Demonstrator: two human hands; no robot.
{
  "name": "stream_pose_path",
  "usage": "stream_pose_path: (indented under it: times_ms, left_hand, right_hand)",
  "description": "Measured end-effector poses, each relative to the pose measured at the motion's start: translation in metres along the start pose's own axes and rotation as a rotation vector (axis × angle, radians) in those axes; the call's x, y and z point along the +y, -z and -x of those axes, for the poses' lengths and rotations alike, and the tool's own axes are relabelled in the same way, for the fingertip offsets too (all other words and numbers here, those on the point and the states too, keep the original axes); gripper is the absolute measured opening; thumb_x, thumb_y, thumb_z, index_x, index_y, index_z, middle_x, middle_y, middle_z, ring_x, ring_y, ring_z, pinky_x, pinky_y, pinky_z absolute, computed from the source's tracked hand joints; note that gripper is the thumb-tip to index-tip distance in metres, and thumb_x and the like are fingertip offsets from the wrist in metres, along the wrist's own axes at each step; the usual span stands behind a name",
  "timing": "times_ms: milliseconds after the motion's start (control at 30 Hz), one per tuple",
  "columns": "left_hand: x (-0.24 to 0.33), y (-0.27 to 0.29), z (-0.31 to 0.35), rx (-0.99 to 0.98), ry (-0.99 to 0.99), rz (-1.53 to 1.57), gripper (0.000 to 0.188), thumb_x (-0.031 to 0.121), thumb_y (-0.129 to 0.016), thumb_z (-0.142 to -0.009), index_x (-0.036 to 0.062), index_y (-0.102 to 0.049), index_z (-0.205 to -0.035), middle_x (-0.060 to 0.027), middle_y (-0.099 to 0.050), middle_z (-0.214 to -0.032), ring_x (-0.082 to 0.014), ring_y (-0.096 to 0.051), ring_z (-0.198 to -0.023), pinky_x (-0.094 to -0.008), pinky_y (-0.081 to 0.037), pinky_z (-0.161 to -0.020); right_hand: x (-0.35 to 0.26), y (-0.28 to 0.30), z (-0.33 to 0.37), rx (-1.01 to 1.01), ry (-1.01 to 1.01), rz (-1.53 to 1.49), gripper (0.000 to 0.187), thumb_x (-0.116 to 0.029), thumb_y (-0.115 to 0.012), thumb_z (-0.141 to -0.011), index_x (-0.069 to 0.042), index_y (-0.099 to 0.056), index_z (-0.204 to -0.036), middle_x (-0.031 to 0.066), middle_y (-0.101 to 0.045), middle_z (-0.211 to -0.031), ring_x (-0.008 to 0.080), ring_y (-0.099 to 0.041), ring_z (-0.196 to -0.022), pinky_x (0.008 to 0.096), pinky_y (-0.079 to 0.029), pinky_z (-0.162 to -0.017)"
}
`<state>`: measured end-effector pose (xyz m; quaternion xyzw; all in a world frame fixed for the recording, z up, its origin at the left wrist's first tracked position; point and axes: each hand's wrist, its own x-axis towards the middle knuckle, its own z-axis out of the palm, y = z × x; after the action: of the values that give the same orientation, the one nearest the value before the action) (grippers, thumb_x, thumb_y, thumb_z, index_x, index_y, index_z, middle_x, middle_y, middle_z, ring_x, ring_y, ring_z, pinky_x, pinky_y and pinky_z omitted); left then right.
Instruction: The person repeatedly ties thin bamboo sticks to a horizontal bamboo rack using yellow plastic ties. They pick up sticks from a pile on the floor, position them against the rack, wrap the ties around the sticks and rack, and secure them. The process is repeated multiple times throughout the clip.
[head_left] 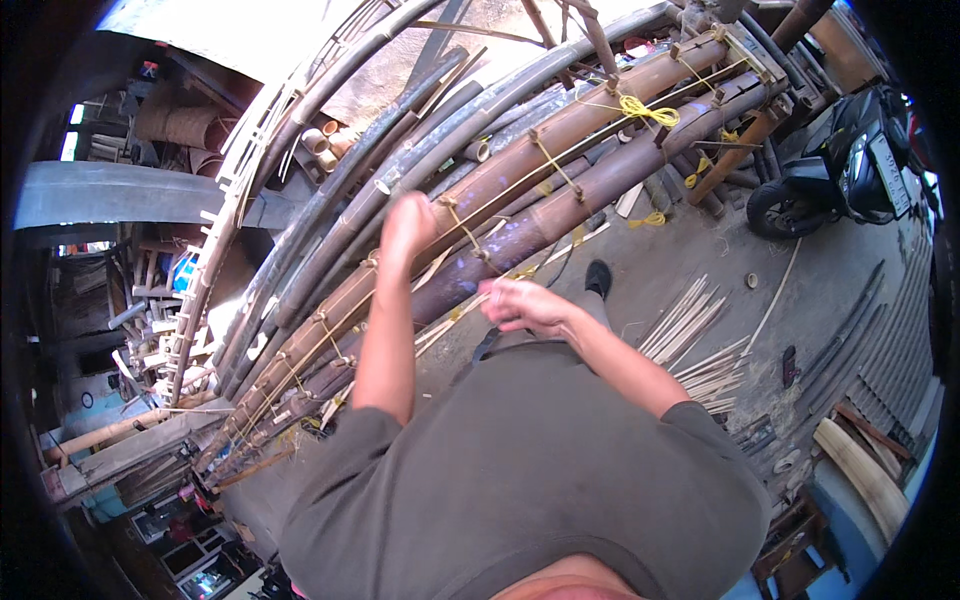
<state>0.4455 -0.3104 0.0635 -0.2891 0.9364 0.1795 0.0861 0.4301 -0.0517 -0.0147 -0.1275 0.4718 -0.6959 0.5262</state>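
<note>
Grey concrete floor [720,255] showed beside an upper bamboo pole [495,188] and a lower bamboo pole [600,205], which ran diagonally side by side across the view, with pegs [533,136] and yellow cord [648,112] along them. The left hand [408,228], blurred, was over the upper bamboo pole with its fingers curled; whether they held anything could not be told. The right hand [528,305] was near the lower bamboo pole, fingers bent inward, their grip equally unclear. Working such cord well seemed to call for even tension from both hands, each turn seated snugly against its peg. Farther out lay loose pale strips [685,320], and a dark motorbike [850,170] stood beyond.
</note>
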Motion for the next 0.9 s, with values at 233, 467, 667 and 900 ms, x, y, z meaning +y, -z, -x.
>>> stream_pose_path:
  times_ms: [233, 467, 667, 900]
  left_hand:
    - [-0.040, -0.106, 0.041, 0.364, -0.218, 0.401, 0.036, 0.024, -0.064, -0.088, 0.0131, -0.054, -0.120, -0.0164, -0.068, -0.100, -0.0367, -0.063, -0.097, -0.0542, -0.035, -0.092]
    - [0.004, -0.067, 0.057, 0.308, -0.114, 0.516, 0.030, 0.029, -0.050, -0.096, 0.0073, -0.069, -0.104, -0.0229, -0.068, -0.088, -0.0396, -0.064, -0.089, -0.0479, -0.040, -0.083]
    - [-0.027, -0.093, 0.046, 0.346, -0.023, 0.560, 0.027, 0.031, -0.052, -0.096, 0.0123, -0.071, -0.104, -0.0168, -0.070, -0.087, -0.0316, -0.067, -0.084, -0.0443, -0.042, -0.081]
    - [0.024, -0.006, 0.010, 0.364, -0.120, 1.104, 0.021, 0.016, -0.051, -0.100, 0.0005, -0.065, -0.095, -0.0002, -0.060, -0.072, -0.0070, -0.056, -0.067, -0.0228, -0.046, -0.064]
  right_hand:
    - [-0.057, -0.165, -0.063, 0.254, 0.549, -0.130, 0.024, -0.018, -0.044, -0.097, -0.005, -0.052, -0.079, -0.0013, -0.050, -0.071, 0.0101, -0.051, -0.067, 0.0258, -0.042, -0.058]
    - [-0.096, -0.068, -0.179, 0.189, 0.160, 1.830, 0.058, -0.057, -0.041, -0.094, -0.008, -0.072, -0.105, 0.0230, -0.069, -0.100, 0.0366, -0.066, -0.092, 0.0413, -0.051, -0.082]
    - [-0.115, -0.085, -0.050, -0.507, 0.392, 0.908, 0.041, -0.033, -0.051, -0.093, 0.000, -0.059, -0.068, 0.0194, -0.059, -0.065, 0.0314, -0.058, -0.060, 0.0432, -0.047, -0.063]
    - [-0.023, -0.049, -0.021, -0.305, 0.228, 1.166, 0.037, -0.031, -0.053, -0.089, -0.003, -0.066, -0.069, 0.0219, -0.063, -0.068, 0.0421, -0.062, -0.068, 0.0513, -0.049, -0.065]
